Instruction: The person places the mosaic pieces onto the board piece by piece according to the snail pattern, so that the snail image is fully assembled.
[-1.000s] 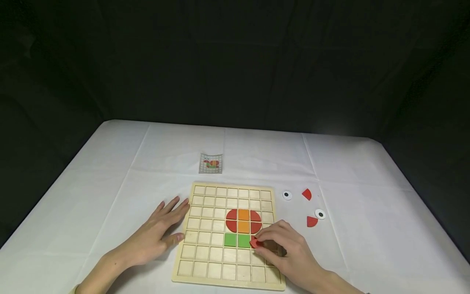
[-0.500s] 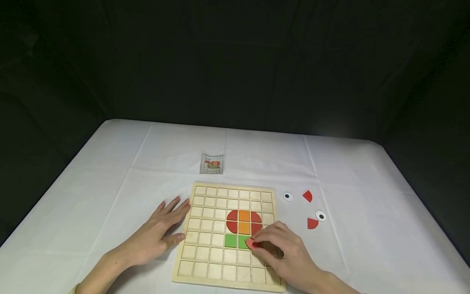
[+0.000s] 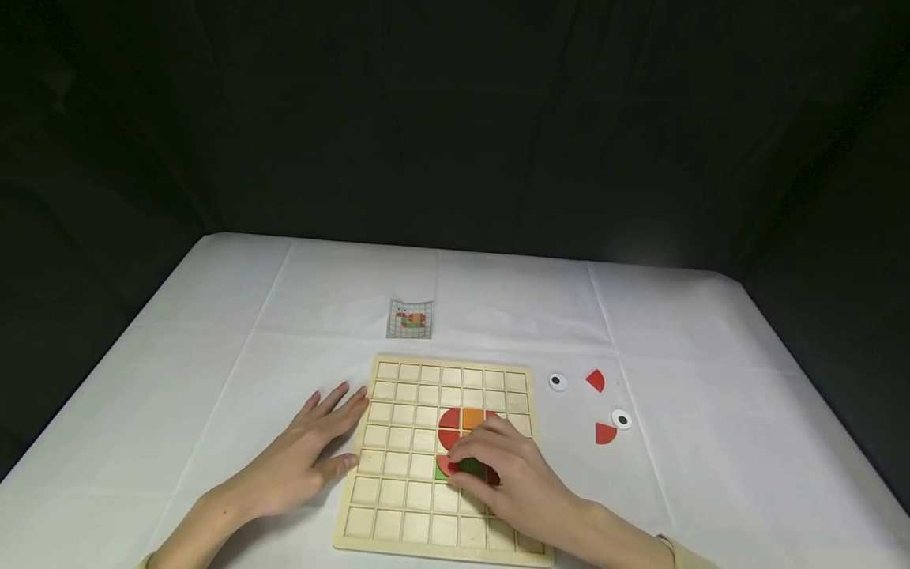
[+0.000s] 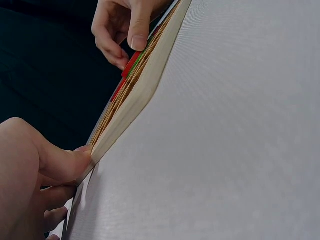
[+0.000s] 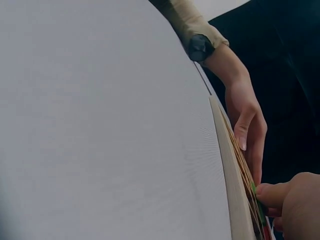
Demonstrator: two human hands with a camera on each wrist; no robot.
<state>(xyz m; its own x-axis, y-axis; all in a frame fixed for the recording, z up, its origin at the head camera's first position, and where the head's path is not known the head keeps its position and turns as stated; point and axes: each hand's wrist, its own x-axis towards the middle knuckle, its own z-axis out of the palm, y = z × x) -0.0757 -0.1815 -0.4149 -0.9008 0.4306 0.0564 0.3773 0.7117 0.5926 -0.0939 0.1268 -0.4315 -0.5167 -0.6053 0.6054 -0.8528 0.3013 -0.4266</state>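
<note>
R hand (image 3: pixel 508 474) sits over the wooden grid board (image 3: pixel 398 506), fingers curled & pinching a red quarter-circle piece (image 3: pixel 445 465) at the green squares (image 3: pixel 442 472), one row below the red/orange round shape (image 3: pixel 451 427). Piece is at the L edge of the fingertips, near board centre; its curved edge seems to face L/down, but most of it is hidden under the fingers, so exact pointing and long axis can't be told. L wrist view shows the red piece (image 4: pixel 131 64) edge-on, lying about flat on the board surface w/ a fingertip on top. L hand (image 3: pixel 306 454) lies flat on the white tablecloth (image 3: pixel 213 356), fingers straight & slightly spread, tips touching the board's L edge, thumb against the side of the board. R of the board, well apart from both hands: 2 googly eyes (image 3: pixel 558 382) (image 3: pixel 622 420) & 2 more red quarter-circles (image 3: pixel 596 380) (image 3: pixel 604 432), each pair just beside each other. Behind the board, a small pattern card (image 3: pixel 410 318) lies flat on the cloth.
</note>
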